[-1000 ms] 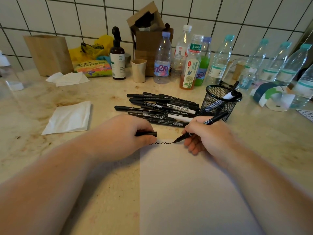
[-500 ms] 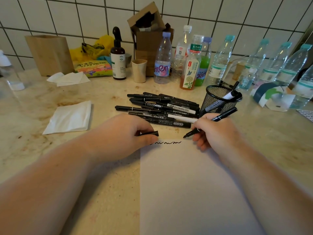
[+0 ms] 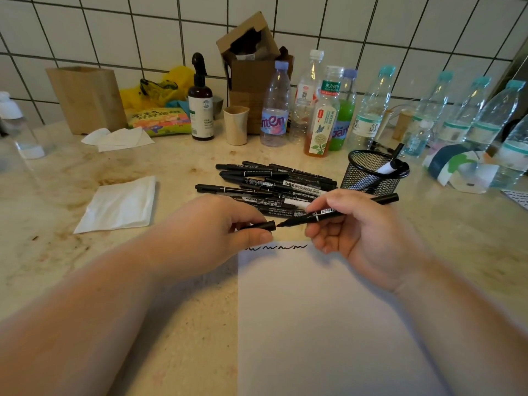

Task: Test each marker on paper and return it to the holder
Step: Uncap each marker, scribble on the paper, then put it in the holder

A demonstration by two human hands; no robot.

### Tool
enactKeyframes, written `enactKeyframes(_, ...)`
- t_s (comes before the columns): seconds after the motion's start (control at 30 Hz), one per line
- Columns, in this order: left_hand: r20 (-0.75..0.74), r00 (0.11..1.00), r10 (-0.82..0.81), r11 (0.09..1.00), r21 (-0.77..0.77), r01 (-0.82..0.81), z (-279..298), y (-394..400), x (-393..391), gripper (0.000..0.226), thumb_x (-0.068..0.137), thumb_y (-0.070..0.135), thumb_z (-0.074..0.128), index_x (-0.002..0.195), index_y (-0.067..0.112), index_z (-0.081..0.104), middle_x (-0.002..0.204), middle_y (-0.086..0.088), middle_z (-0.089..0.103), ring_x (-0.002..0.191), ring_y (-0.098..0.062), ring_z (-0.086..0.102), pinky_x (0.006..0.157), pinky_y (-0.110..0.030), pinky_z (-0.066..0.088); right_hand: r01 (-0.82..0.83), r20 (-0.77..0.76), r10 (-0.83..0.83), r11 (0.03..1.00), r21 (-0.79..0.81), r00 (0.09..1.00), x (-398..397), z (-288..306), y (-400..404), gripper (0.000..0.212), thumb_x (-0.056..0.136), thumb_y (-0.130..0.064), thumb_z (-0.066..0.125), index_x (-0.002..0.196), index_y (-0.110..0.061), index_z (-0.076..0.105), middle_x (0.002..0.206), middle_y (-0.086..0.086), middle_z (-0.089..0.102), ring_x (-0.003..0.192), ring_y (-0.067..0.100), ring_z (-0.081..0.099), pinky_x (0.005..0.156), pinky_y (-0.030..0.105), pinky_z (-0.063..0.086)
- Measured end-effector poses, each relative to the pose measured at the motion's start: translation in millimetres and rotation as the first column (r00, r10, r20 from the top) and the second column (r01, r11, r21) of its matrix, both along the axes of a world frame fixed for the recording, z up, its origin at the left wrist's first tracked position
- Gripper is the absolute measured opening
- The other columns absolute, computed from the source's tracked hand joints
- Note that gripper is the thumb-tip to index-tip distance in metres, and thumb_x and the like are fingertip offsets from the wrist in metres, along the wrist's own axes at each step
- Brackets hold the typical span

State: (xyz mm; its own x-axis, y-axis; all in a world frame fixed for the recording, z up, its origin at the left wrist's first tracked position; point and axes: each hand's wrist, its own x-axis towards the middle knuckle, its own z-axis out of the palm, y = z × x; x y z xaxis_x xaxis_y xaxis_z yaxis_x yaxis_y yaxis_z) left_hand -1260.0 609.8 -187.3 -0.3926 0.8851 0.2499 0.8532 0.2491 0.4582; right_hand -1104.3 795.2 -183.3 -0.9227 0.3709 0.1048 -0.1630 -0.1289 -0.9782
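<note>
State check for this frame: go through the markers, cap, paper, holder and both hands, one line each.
Marker: uncapped, gripped, off the paper.
Cap: off, pinched.
Left hand: holding the cap.
Right hand: holding the marker.
Paper: flat, one squiggle.
Holder: upright, markers inside.
Marker pile: lying capped.

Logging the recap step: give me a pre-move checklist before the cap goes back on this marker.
1. Squiggly black test line on the white paper sheet: ok.
2. Black marker in right hand grip, tip off the paper: ok.
3. Black cap pinched in left hand: ok.
4. Cap opening facing the tip, close and roughly in line: ok.
5. Black mesh holder upright with room: ok.
6. Tip dry or wet: cannot tell.
</note>
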Motion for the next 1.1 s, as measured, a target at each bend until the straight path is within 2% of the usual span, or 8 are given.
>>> enactKeyframes(0.13,-0.004,1.0,-0.001,1.0,-0.018,0.001,0,2,2,0.052,0.066,0.089,0.029,0.098,0.06,0.057,0.092,0.036,0.059,0.086,0.01,0.054,0.059,-0.024,0.047,-0.015,0.026,0.015,0.999,0.028,1.0,0,-1,-4,0.017,0.084,-0.015,0.061,0.082,-0.012,0.078,0.077,0.026,0.073,0.061,0.029,0.07,0.053,0.029,0.055)
enactKeyframes(0.3,-0.038,0.999,-0.007,1.0,-0.03,0.006,1,3,3,0.039,0.068,0.086,0.029,0.083,0.06,0.056,0.09,0.04,0.058,0.086,0.013,0.053,0.058,-0.017,0.037,-0.023,0.055,0.016,0.991,0.132,0.998,-1,-3,-5,0.005,0.08,-0.022,0.077,0.082,-0.018,0.08,0.075,0.017,0.075,0.059,0.023,0.07,0.053,0.026,0.054)
enactKeyframes(0.4,-0.07,0.997,-0.019,1.0,-0.02,0.018,1,4,7,0.04,0.075,0.076,0.037,0.086,0.047,0.062,0.086,0.031,0.06,0.083,0.012,0.052,0.055,-0.013,0.036,-0.033,0.048,0.026,0.989,0.147,0.998,-2,-4,-6,0.017,0.073,-0.027,0.084,0.085,-0.015,0.082,0.072,0.012,0.074,0.059,0.019,0.067,0.054,0.023,0.052)
enactKeyframes(0.5,-0.078,0.997,-0.014,1.0,0.015,0.016,0,5,10,0.033,0.081,0.065,0.047,0.089,0.038,0.066,0.073,0.018,0.059,0.083,0.008,0.052,0.06,-0.012,0.04,-0.025,0.027,0.021,0.985,0.172,0.999,-2,-6,-5,0.012,0.076,-0.02,0.082,0.087,-0.014,0.082,0.072,0.014,0.075,0.059,0.02,0.069,0.056,0.023,0.053)
enactKeyframes(0.7,0.021,1.0,-0.023,0.999,0.03,0.022,0,5,21,0.017,0.087,0.051,0.057,0.081,0.036,0.063,0.086,0.027,0.06,0.078,0.002,0.055,0.064,-0.011,0.04,-0.032,-0.002,0.034,0.972,0.231,0.999,2,-2,-2,0.015,0.074,-0.022,0.084,0.087,-0.015,0.082,0.072,0.015,0.076,0.061,0.023,0.072,0.057,0.023,0.054)
enactKeyframes(0.8,0.074,0.997,-0.031,0.999,0.027,0.029,2,5,22,0.016,0.089,0.051,0.057,0.08,0.039,0.064,0.078,0.023,0.064,0.074,-0.001,0.057,0.062,-0.012,0.042,-0.042,-0.018,0.048,0.965,0.26,0.999,2,-2,1,0.013,0.074,-0.02,0.088,0.086,-0.017,0.083,0.071,0.014,0.076,0.06,0.021,0.072,0.056,0.021,0.054)
enactKeyframes(0.97,0.16,0.987,-0.029,0.999,0.023,0.026,0,10,23,0.017,0.086,0.059,0.055,0.088,0.045,0.063,0.075,0.016,0.066,0.062,-0.002,0.056,0.054,-0.013,0.044,-0.016,-0.029,0.026,0.957,0.29,0.999,1,-2,6,0.022,0.078,-0.034,0.08,0.088,-0.014,0.08,0.071,0.011,0.075,0.059,0.019,0.069,0.055,0.02,0.052)
enactKeyframes(1.1,0.107,0.993,0.04,0.999,0.024,-0.043,-4,14,16,0.044,0.069,0.083,0.035,0.099,0.056,0.052,0.094,0.031,0.061,0.079,0.009,0.057,0.054,-0.014,0.042,0.247,-0.197,-0.2,0.934,0.257,0.96,0,1,12,0.012,0.088,-0.038,0.071,0.085,-0.029,0.078,0.064,0.0,0.069,0.056,0.011,0.062,0.052,0.019,0.05)
